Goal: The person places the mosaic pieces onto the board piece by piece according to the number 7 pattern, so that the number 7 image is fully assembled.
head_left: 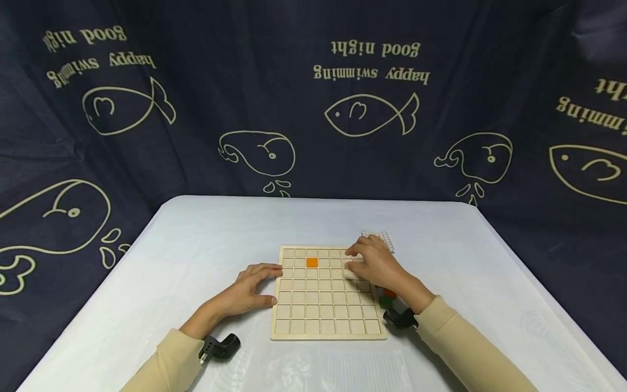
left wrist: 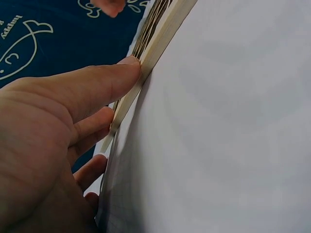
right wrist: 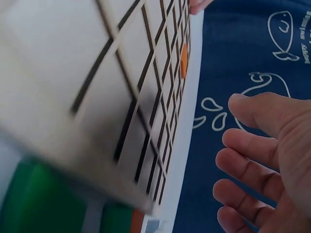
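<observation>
A wooden grid board [head_left: 326,312] lies flat on the table, with one orange square tile [head_left: 312,263] in a cell of its second row from the far edge. At the board's left edge, the thumb and fingertips of my left hand [head_left: 245,291] touch its rim; the left wrist view shows the thumb [left wrist: 104,87] against the wooden side. My right hand [head_left: 376,262] hovers over the far right corner of the board. In the right wrist view, its fingers [right wrist: 245,167] are spread apart from the thumb, and nothing is between them.
Beside the board's right edge, partly hidden by my right arm, are green pieces [head_left: 386,302] and an orange piece [head_left: 389,293]. A small card with a grid [head_left: 387,241] lies behind my right hand. A dark printed curtain [head_left: 303,98] hangs beyond the white table [head_left: 206,234].
</observation>
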A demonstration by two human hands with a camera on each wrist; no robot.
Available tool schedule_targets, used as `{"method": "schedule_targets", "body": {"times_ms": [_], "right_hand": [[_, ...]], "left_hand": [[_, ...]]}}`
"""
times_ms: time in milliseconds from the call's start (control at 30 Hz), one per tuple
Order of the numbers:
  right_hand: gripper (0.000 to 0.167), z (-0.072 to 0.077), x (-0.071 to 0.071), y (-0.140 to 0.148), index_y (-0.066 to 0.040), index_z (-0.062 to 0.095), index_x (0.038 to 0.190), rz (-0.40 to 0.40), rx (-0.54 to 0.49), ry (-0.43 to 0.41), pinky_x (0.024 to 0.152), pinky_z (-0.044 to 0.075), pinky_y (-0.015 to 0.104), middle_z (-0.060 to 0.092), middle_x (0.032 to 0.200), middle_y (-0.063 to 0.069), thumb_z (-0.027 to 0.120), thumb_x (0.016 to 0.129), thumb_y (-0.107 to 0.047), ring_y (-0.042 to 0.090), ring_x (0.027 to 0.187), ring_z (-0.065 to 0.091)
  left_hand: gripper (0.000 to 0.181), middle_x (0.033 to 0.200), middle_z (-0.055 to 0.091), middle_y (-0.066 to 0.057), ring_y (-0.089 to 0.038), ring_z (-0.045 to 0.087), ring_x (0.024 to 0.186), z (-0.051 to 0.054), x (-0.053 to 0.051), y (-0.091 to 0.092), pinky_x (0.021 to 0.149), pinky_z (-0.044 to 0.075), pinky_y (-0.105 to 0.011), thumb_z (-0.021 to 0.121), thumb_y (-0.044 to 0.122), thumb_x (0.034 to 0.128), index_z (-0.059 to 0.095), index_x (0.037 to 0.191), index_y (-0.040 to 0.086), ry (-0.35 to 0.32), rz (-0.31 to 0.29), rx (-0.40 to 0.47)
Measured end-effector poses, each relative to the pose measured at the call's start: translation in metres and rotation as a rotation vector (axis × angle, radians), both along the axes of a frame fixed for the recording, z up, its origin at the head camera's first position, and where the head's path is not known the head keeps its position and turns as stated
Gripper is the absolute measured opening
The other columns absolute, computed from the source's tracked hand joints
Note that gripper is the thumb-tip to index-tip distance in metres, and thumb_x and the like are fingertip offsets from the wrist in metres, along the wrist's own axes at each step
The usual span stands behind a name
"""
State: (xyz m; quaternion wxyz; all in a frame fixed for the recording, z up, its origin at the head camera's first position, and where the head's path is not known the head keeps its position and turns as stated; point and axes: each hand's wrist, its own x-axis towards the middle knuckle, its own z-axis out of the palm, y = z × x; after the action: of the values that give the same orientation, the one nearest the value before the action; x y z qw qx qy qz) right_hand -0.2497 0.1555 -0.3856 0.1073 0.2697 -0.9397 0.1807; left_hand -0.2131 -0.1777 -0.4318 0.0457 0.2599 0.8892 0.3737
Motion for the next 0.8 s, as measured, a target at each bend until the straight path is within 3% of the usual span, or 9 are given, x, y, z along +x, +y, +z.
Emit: {"method": "schedule_targets", "body": {"times_ms": [133, 200, 333, 567, 700, 800], "right_hand": [[0.027, -0.001, 0.006, 0.012, -0.012, 0.069, 0.105, -0.01, -0.023, -0.003, 0.105, 0.029, 0.062, 0.064, 0.103, 0.003, 0.071, 0.083, -0.028, 0.04, 0.119, 0.049], [0.027, -0.002, 0.01, 0.018, -0.011, 0.069, 0.105, -0.006, -0.031, 0.002, 0.107, 0.025, 0.064, 0.063, 0.102, 0.004, 0.072, 0.082, -0.026, 0.041, 0.121, 0.049], [0.027, -0.003, 0.016, 0.026, -0.01, 0.069, 0.103, 0.002, -0.037, 0.028, 0.103, 0.033, 0.059, 0.063, 0.098, 0.003, 0.073, 0.081, -0.024, 0.031, 0.105, 0.056], [0.026, -0.009, 0.03, 0.038, -0.01, 0.07, 0.102, -0.032, -0.033, 0.008, 0.102, 0.031, 0.064, 0.064, 0.102, 0.004, 0.073, 0.081, -0.025, 0.033, 0.107, 0.056], [0.024, -0.014, 0.038, 0.045, -0.011, 0.071, 0.099, -0.035, -0.022, 0.025, 0.087, 0.042, 0.045, 0.064, 0.094, -0.002, 0.074, 0.079, -0.024, 0.016, 0.088, 0.052], [0.024, -0.017, 0.042, 0.05, -0.012, 0.071, 0.097, -0.033, -0.019, 0.042, 0.073, 0.035, 0.03, 0.061, 0.086, -0.005, 0.076, 0.077, -0.023, 0.007, 0.076, 0.042]], "left_hand": [[0.06, 0.147, 0.041, -0.002, -0.031, 0.029, 0.137, 0.001, 0.0, 0.0, 0.108, 0.018, -0.055, 0.074, 0.026, 0.079, 0.052, 0.133, 0.012, -0.008, 0.007, -0.001], [0.06, 0.147, 0.041, -0.002, -0.03, 0.029, 0.136, 0.001, 0.0, 0.0, 0.108, 0.018, -0.055, 0.074, 0.027, 0.079, 0.052, 0.133, 0.013, -0.007, 0.008, -0.003], [0.061, 0.147, 0.041, -0.002, -0.03, 0.029, 0.136, 0.0, 0.0, 0.0, 0.108, 0.018, -0.055, 0.074, 0.026, 0.0788, 0.051, 0.134, 0.014, -0.004, 0.01, -0.004], [0.062, 0.147, 0.041, -0.002, -0.031, 0.029, 0.136, -0.001, -0.001, 0.0, 0.108, 0.018, -0.055, 0.074, 0.025, 0.0785, 0.051, 0.135, 0.014, -0.001, 0.013, -0.008], [0.062, 0.147, 0.041, -0.002, -0.031, 0.029, 0.137, -0.001, 0.0, 0.001, 0.108, 0.018, -0.055, 0.074, 0.025, 0.0785, 0.05, 0.135, 0.014, -0.007, 0.014, -0.005], [0.062, 0.147, 0.04, -0.002, -0.031, 0.028, 0.137, -0.001, 0.0, 0.001, 0.108, 0.018, -0.055, 0.074, 0.024, 0.0785, 0.05, 0.135, 0.014, -0.008, 0.013, -0.005]]}}
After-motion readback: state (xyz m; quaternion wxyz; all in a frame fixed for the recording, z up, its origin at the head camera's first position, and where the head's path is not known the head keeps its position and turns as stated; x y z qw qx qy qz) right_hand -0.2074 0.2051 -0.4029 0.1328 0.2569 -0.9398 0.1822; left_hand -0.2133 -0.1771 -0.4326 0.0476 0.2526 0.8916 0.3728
